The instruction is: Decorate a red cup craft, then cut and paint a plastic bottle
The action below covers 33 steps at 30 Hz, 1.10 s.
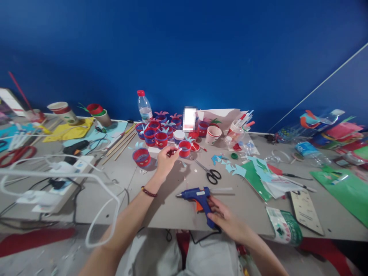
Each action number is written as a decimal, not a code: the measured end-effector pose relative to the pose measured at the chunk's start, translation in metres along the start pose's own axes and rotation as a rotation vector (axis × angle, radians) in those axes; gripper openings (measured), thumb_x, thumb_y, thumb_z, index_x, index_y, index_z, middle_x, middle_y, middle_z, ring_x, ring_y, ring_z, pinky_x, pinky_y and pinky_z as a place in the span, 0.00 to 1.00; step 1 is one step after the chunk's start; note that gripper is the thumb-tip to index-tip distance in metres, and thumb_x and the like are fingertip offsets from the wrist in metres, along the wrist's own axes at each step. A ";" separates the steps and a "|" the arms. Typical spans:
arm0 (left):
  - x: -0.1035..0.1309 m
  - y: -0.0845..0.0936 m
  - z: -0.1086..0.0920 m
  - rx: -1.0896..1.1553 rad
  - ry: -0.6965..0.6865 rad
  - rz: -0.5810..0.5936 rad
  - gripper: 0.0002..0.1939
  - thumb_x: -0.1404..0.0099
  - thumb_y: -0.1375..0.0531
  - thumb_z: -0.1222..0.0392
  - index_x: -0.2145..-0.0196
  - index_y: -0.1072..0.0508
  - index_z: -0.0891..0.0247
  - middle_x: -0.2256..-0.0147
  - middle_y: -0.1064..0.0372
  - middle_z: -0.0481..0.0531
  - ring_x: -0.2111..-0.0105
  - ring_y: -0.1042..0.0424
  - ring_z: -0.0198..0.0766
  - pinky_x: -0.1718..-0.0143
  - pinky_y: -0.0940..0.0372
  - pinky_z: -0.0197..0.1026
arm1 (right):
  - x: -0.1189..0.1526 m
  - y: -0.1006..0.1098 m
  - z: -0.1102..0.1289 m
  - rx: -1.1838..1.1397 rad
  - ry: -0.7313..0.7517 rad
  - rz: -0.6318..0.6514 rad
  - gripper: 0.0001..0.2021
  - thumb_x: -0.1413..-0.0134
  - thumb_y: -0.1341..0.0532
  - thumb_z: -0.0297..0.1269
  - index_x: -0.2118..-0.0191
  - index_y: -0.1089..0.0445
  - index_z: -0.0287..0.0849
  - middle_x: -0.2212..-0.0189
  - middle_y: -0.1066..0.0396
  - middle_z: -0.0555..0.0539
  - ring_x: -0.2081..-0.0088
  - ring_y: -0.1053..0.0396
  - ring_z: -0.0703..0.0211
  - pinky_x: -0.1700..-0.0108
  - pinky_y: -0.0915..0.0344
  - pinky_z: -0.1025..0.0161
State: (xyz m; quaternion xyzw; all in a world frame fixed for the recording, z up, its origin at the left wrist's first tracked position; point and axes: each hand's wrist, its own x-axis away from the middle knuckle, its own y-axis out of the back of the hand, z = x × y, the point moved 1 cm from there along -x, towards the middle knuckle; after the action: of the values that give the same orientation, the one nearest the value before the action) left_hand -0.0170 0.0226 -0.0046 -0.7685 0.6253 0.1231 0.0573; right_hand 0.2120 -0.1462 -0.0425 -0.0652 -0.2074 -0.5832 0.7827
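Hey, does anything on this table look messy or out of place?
Light-blue paper scraps lie strewn right of the scissors, looking like offcuts. At left, a white cable loops loosely over the power strip, looking untidy.

A grey table (163, 211) holds scissors (208, 172) and sticks (122, 142)

Pale bit (179, 150) at your left hand (166, 159): too small to ID. Your right hand (226, 217) is partly hidden behind the glue gun (199, 194). White item (189, 118) by the cups (161, 140): pixelated. Red scissors (17, 153) cut off at left edge, green sheet (343, 196) at right edge.
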 end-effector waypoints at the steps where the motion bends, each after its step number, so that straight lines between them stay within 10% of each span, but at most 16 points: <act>1: 0.000 0.000 0.000 0.005 0.001 0.000 0.11 0.48 0.35 0.52 0.74 0.26 0.64 0.79 0.37 0.46 0.77 0.40 0.31 0.76 0.43 0.35 | 0.000 -0.001 0.000 0.020 0.009 -0.022 0.36 0.51 0.37 0.50 0.38 0.40 0.39 0.51 0.30 0.37 0.51 0.31 0.47 0.49 0.33 0.51; 18: 0.002 -0.002 0.005 -0.002 0.002 0.000 0.11 0.47 0.34 0.53 0.73 0.26 0.64 0.78 0.35 0.46 0.78 0.40 0.31 0.76 0.42 0.35 | 0.005 0.008 0.034 0.562 0.202 -0.222 0.11 0.43 0.42 0.44 0.62 0.25 0.45 0.69 0.24 0.44 0.70 0.29 0.51 0.64 0.35 0.57; 33: 0.000 0.002 -0.005 -0.111 -0.281 -0.040 0.08 0.43 0.37 0.55 0.74 0.28 0.61 0.75 0.37 0.47 0.77 0.40 0.32 0.76 0.43 0.36 | -0.164 0.026 0.122 0.908 0.732 -0.228 0.15 0.39 0.43 0.35 0.48 0.29 0.44 0.48 0.30 0.43 0.49 0.32 0.51 0.49 0.36 0.58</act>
State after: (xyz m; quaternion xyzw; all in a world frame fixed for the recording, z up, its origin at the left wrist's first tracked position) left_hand -0.0182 0.0207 0.0007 -0.7581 0.5878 0.2626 0.1040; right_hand 0.1672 0.0494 0.0060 0.5042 -0.1583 -0.5010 0.6853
